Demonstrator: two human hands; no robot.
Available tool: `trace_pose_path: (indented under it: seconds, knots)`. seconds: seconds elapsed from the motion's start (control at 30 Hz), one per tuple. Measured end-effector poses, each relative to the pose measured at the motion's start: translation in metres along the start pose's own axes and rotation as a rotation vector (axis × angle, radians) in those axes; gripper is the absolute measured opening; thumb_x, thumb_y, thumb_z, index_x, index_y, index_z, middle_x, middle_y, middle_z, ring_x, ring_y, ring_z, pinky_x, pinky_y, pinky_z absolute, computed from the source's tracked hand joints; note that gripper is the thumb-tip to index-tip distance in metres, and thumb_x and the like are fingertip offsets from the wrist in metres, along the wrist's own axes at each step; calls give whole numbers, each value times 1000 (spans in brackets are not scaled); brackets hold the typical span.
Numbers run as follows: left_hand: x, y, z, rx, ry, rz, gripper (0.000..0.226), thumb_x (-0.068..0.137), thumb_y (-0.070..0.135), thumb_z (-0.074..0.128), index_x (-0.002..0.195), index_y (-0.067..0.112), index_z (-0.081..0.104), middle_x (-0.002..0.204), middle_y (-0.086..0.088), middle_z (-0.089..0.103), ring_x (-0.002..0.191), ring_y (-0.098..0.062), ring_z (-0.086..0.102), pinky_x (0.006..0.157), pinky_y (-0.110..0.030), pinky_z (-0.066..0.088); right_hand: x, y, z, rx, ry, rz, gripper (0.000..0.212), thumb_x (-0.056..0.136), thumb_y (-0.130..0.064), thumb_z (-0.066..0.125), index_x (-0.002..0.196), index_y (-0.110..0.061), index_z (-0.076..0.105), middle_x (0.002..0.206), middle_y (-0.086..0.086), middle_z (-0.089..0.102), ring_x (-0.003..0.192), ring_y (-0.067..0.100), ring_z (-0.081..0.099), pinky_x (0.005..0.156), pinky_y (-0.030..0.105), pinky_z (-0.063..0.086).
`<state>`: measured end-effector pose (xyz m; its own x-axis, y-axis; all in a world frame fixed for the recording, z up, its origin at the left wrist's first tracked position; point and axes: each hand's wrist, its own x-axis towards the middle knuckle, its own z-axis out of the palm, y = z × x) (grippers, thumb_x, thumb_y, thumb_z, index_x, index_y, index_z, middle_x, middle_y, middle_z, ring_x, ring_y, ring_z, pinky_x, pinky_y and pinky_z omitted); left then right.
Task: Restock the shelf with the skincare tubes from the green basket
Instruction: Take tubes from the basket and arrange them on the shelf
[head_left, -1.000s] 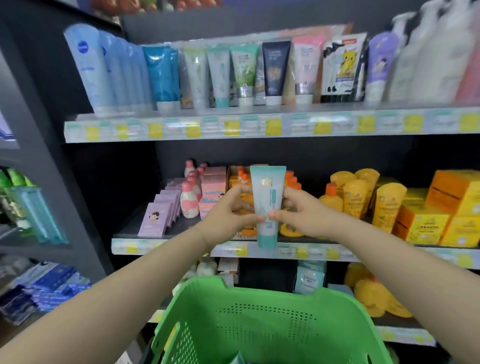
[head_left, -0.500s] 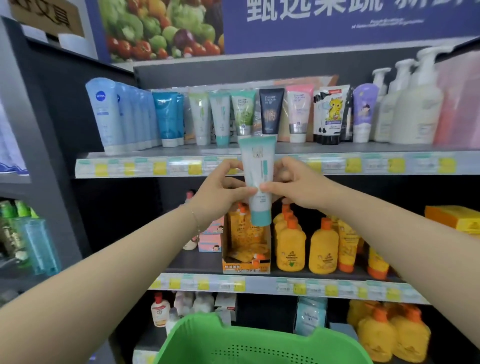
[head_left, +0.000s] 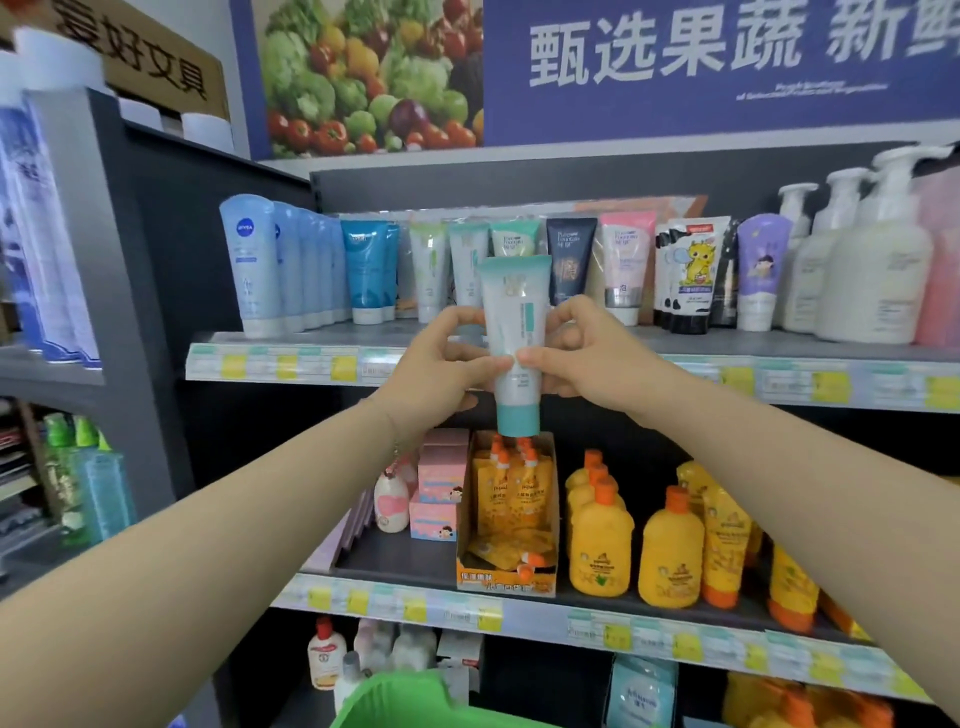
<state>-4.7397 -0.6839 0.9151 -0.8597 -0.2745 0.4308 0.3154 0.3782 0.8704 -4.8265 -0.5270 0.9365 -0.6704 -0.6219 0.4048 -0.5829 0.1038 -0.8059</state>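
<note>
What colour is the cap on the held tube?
Teal. The cap at the bottom of the tube shows best in the head view.

**Plastic and sheen**

The skincare tube, centre frame, is smooth plastic with a soft sheen. The green basket rim, bottom centre, is smooth plastic. The yellow bottles, lower right, look glossy. The shelf board is matt grey.

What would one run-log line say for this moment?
left hand: pinches teal tube | right hand: pinches teal tube | teal tube: upright, cap down, before top shelf, unshelved | green basket: below
</note>
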Motion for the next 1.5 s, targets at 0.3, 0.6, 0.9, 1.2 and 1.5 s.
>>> trace_pose_path:
  seconds: [0.3,0.6,0.9,1.2,1.5]
  knots:
    - [28,22,-37,32,91,66,30,89,13,68,111,28,54,96,-8,72,75,-11,68,72,-31,53,43,-33,16,-32,90,-75,28,89,-17,69,104,-10,46,95,13,69,74,19,70,59,26,57]
    - [82,34,-90,34,123,109,38,87,10,70,119,13,50,91,-12,72,74,-23,65,58,-30,42,115,-64,38,-151,234,-96,32,86,-21,73,102,-11,47,94,11,67,70,22,65,44,17,43]
    - [147,6,-117,106,125,119,38,86,8,70,117,14,48,96,-14,72,78,-22,69,46,-16,44,177,-57,60,-355,284,-45,28,86,-20,73,91,-12,46,90,11,66,74,27,71,72,42,59]
    - [205,-30,-115,206,77,82,36,84,9,72,104,16,43,95,-16,71,75,-26,70,36,-13,38,216,-33,64,-540,283,30,27,85,-16,71,66,-19,52,71,4,65,75,23,68,60,28,53]
    - [241,-54,-104,306,85,87,39,80,9,76,99,18,42,101,-16,67,83,-30,70,51,-24,47,241,-9,61,-578,284,69,27,84,-17,72,65,-19,52,76,6,67,84,27,70,81,43,57]
